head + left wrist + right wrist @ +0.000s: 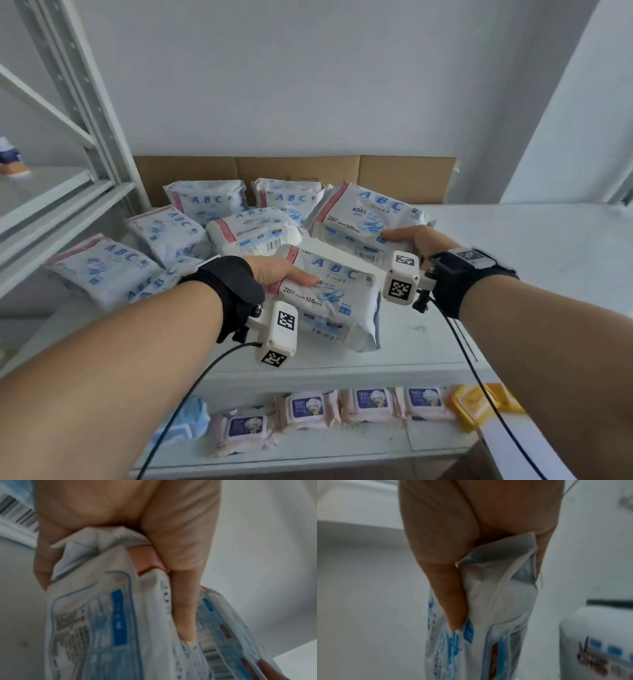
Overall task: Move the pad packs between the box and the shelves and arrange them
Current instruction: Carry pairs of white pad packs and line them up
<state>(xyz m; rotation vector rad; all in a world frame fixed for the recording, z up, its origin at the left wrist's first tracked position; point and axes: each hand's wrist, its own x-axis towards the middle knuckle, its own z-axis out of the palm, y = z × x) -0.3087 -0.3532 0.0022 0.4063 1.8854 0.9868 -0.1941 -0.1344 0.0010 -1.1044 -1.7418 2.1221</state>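
Each hand holds one white and blue "ABC" pad pack above the white shelf top (513, 246). My left hand (281, 272) grips the near pack (329, 301) by its left end, thumb on top; the left wrist view shows thumb and fingers pinching that pack (106, 622). My right hand (407, 240) grips the farther pack (363, 216) by its right end; in the right wrist view the thumb presses on this pack (488, 608). Several more packs (164, 229) lie in a heap at the left, in front of the brown cardboard box (294, 169).
A grey metal shelving frame (78, 102) stands at the left with its boards (51, 219) beside the heap. On the lower shelf lie several pink wipe packs (308, 409), a yellow pack (476, 406) and a blue pack (188, 421). White wall behind.
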